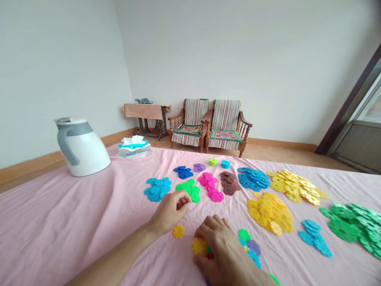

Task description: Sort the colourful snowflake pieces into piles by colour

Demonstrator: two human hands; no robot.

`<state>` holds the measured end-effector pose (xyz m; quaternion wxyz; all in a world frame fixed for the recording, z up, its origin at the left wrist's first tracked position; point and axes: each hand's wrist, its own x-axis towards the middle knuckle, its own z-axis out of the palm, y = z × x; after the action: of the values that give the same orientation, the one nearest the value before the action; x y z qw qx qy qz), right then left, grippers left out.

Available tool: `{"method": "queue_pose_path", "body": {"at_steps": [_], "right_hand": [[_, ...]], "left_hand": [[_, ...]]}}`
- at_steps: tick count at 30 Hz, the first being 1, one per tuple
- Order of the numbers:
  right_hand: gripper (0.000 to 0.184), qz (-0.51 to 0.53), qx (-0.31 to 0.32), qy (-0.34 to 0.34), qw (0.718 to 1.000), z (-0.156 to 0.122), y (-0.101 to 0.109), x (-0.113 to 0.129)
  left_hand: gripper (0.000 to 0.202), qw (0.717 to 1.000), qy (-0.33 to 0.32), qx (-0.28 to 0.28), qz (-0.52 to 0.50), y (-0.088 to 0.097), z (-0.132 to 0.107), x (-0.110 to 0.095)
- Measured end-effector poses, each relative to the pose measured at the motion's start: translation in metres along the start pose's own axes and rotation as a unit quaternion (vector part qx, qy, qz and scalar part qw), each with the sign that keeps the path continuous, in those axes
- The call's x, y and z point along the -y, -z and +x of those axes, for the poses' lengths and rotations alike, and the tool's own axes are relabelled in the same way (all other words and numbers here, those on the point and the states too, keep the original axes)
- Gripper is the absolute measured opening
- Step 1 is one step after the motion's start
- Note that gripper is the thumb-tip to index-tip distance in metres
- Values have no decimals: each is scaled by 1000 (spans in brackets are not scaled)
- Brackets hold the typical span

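Flat snowflake-shaped plastic discs lie sorted by colour in piles on a pink bedsheet. My left hand hovers just short of a green pile, its fingers curled, and any held piece is hidden. One yellow disc lies alone below that hand. My right hand grips a small stack of discs, yellow on top with green and red showing beneath. Mixed loose discs lie just right of it. A large yellow pile is further right.
More colour piles spread across the sheet's far side and right. A white kettle and a tissue box stand at the far left. Beyond the sheet are two wooden armchairs, a small table and a glazed door.
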<state>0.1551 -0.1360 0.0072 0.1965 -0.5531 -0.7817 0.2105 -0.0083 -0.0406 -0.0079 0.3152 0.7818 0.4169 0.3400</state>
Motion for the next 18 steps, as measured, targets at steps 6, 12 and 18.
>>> {"method": "queue_pose_path", "body": {"at_steps": [6, 12, 18], "right_hand": [[15, 40, -42, -19, 998, 1, -4, -7], [16, 114, -61, -51, 990, 4, -1, -9], [15, 107, -150, -37, 982, 13, 19, -39]], "left_hand": [[10, 1000, -2, 1, -1, 1, 0, 2], [11, 1000, 2, 4, 5, 1, 0, 0], [9, 1000, 0, 2, 16, 0, 0, 3]]}}
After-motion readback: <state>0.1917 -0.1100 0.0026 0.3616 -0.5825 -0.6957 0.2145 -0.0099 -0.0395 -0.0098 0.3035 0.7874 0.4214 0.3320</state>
